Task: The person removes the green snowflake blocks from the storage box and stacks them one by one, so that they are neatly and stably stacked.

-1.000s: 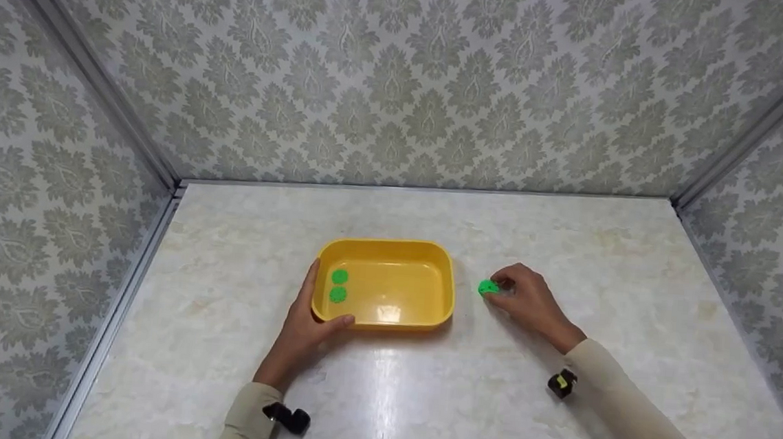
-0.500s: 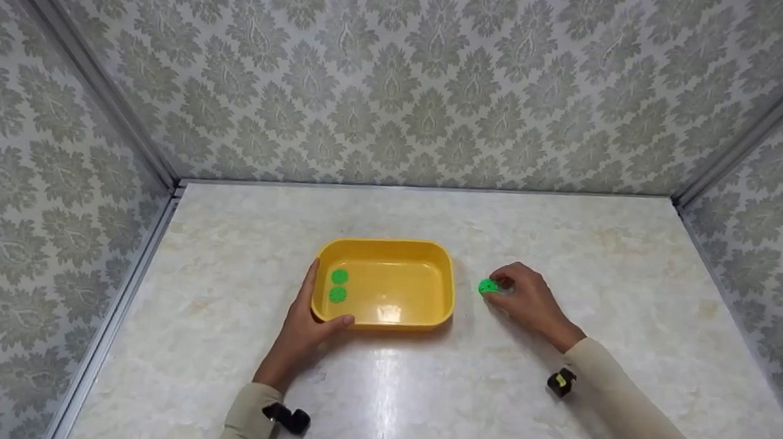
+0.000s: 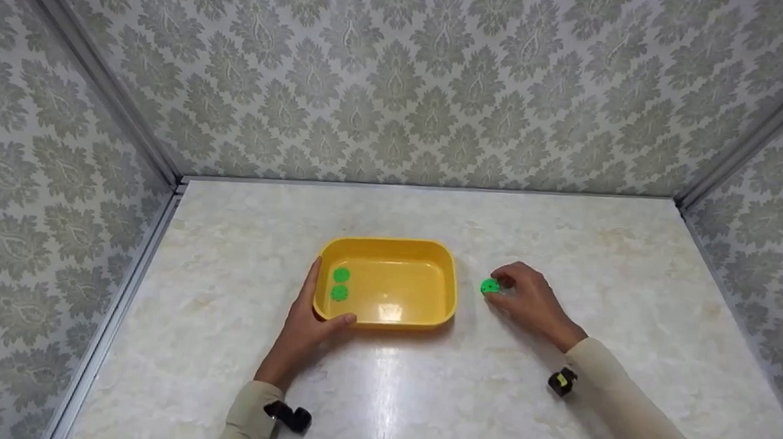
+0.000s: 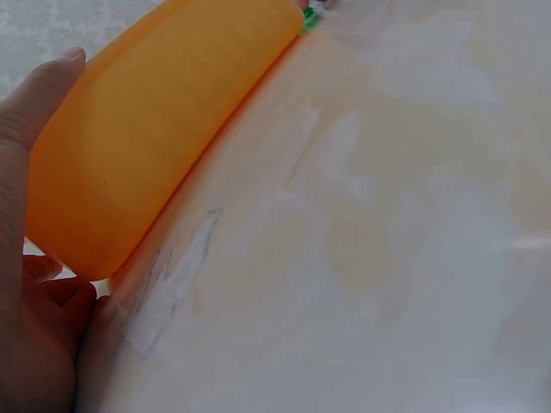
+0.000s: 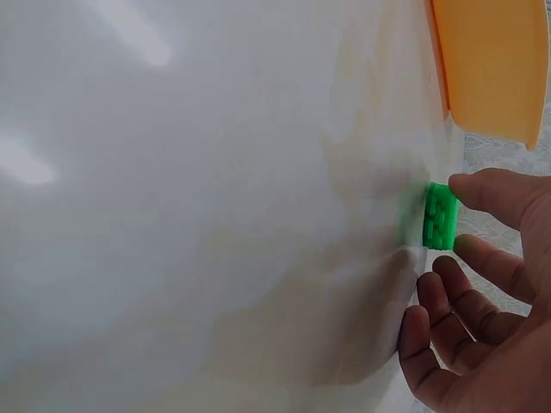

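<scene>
A yellow plastic basin (image 3: 401, 279), rectangular with rounded corners, stands on the table. Its near left corner is held by my left hand (image 3: 307, 327), thumb over the front rim and fingers along the left side; the left wrist view shows the thumb against the orange-looking wall (image 4: 155, 120). Two small green discs (image 3: 341, 275) lie inside, one behind the other, at the left end. Just right of the basin, my right hand (image 3: 530, 301) pinches a round green toothed piece (image 3: 489, 287) between thumb and index finger. The right wrist view shows this green piece (image 5: 441, 217) on edge at the tabletop.
The pale marbled table (image 3: 609, 262) is bounded by patterned walls (image 3: 400, 89) at the back and both sides. Metal rails (image 3: 115, 327) run along the left edge. Small black devices (image 3: 563, 381) are strapped to both wrists.
</scene>
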Demonstrator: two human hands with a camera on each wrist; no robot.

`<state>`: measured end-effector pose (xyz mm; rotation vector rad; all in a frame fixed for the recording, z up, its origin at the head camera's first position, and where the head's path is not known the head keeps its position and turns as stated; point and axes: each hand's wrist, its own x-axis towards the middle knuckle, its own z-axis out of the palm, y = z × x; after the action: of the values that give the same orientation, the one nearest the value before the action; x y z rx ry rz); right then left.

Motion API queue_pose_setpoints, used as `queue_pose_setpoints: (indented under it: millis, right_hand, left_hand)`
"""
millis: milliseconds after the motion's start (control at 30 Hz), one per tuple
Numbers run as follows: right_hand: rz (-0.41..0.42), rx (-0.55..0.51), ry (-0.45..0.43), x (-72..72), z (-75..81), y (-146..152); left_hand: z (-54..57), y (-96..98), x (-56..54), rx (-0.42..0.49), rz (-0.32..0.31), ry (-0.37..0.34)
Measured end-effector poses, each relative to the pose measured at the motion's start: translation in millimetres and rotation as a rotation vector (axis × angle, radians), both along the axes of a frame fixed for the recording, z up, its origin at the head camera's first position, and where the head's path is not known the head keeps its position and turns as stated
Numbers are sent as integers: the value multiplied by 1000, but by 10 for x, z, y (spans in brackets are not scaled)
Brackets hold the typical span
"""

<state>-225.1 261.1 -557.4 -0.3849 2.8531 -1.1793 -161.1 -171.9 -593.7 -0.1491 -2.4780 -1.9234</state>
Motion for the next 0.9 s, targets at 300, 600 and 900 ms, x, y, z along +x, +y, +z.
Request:
queue_pose_setpoints:
  millis: [300, 600, 900]
  right_hand:
    - [6, 11, 36, -25, 178, -62]
    - [62, 13, 84, -72, 353, -244]
    - [125, -44, 106, -96, 484, -467]
  left_hand:
    - [-16, 0, 0, -3, -4, 10]
    - [46, -10, -25, -30, -16, -13]
    - [204, -31, -76, -158, -38, -7]
